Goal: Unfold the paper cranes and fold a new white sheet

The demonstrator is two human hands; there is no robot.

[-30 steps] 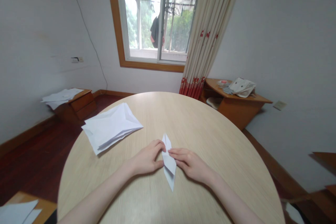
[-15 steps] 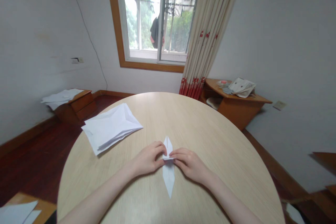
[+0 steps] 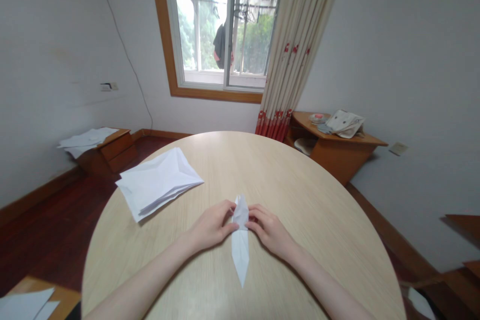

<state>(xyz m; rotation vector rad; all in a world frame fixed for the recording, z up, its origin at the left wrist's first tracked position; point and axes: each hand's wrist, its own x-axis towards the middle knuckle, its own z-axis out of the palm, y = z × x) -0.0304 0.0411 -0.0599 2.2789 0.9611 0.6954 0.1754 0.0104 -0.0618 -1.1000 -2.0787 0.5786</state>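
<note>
A narrow piece of folded white paper (image 3: 240, 250) lies on the round table, its long pointed end toward me. Its far part stands raised between my hands, with a crease across the middle at the thumbs. My left hand (image 3: 213, 223) pinches the left edge, thumb at the crease and fingers farther up. On the opposite edge my right hand (image 3: 268, 230) grips in the same way, thumb near the crease and fingers curled behind. Parts of the fingertips are hidden by the paper.
A stack of white paper sheets (image 3: 161, 180) rests on the round wooden table (image 3: 300, 185) at the left. Behind the table stand a corner desk (image 3: 337, 152) holding a cloth bag, a low cabinet (image 3: 116, 150) with papers on it, and a curtain (image 3: 296, 50) by the window.
The upper flap of the folded paper has turned up away from me and now shows a broad face. Both hands have shifted slightly, with fingers farther out along its edges.
</note>
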